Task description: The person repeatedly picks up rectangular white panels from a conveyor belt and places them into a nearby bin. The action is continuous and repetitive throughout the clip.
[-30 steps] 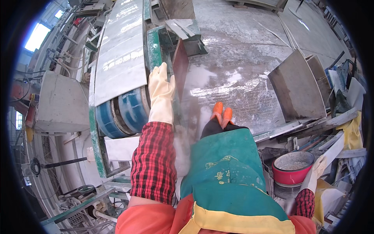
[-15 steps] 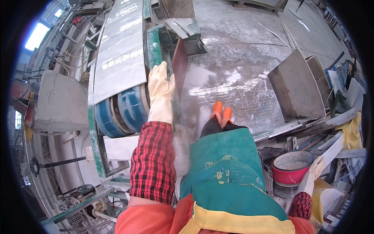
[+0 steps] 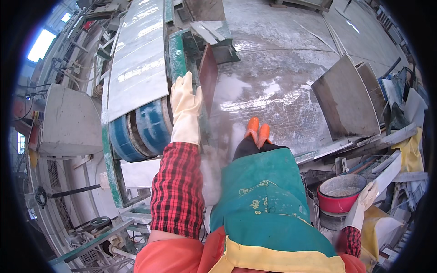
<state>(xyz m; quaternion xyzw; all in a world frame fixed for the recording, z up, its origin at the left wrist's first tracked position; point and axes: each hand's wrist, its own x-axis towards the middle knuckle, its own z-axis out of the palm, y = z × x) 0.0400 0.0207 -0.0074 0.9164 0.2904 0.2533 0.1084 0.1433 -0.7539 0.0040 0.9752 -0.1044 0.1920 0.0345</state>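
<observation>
My left hand [image 3: 185,102], in a cream rubber glove, lies with its fingers stretched out on the green metal frame [image 3: 176,54] of a conveyor. Beside it, pale stone slabs [image 3: 136,77] lie on the blue conveyor belt [image 3: 152,127], whose rounded end shows below them. Far to the right, my right hand [image 3: 366,200], also gloved, is closed at the lower end of a long white strip [image 3: 388,174]. Part of its grip is hard to see. Close by that hand stands a red bucket [image 3: 337,204] with a greyish content.
A brown board [image 3: 208,75] leans against the conveyor frame. At the right, large grey slabs [image 3: 343,102] stand tilted above a pile of offcuts and yellow cloth [image 3: 409,152]. The concrete floor [image 3: 268,86] is wet. A valve wheel [image 3: 100,221] and pipes sit at lower left.
The view has shifted very slightly. My left hand stays on the green frame, and my right hand remains at the white strip with only a small change in its pose.
</observation>
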